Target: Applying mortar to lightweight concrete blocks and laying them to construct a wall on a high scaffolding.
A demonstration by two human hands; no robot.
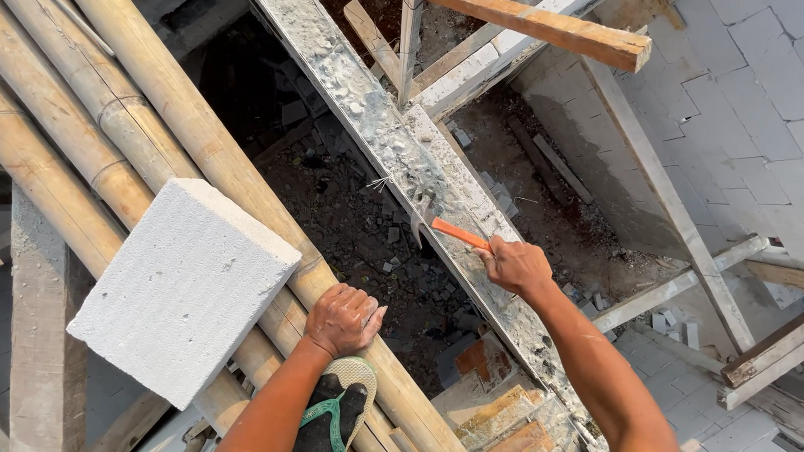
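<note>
Way up on a building site here: far below, a floor of pale grey paving blocks (770,79) can be seen, plus a dark pit of rubble (357,224) straight under the work. The only footing is a bundle of thick tan bamboo poles (109,105) laid as scaffolding, with a foot in a green-strapped flip-flop (340,413) planted on them.

The right hand (513,265) is closed around the orange handle of a steel claw hammer (442,230), whose head is laid against the long mortar-crusted timber form board (379,126), just beside a twist of thin wire (381,183). The left hand (344,318) is curled over the top of a bamboo pole, fingers wrapped down on it for support.

What could go wrong, as a guess:
- A big white lightweight concrete block (182,289) is parked loose on the round poles, near the left hand. If the poles get jolted by prying, it could be rolled off and dropped into the pit.
- If the hammer slips off the crusty board, balance could be lost, and only one hand is anchoring things.
- Loose mortar crumbs on the board could be knocked down onto anyone below.
- A flip-flop on smooth bamboo isn't much grip, so a slip seems quite possible.
</note>
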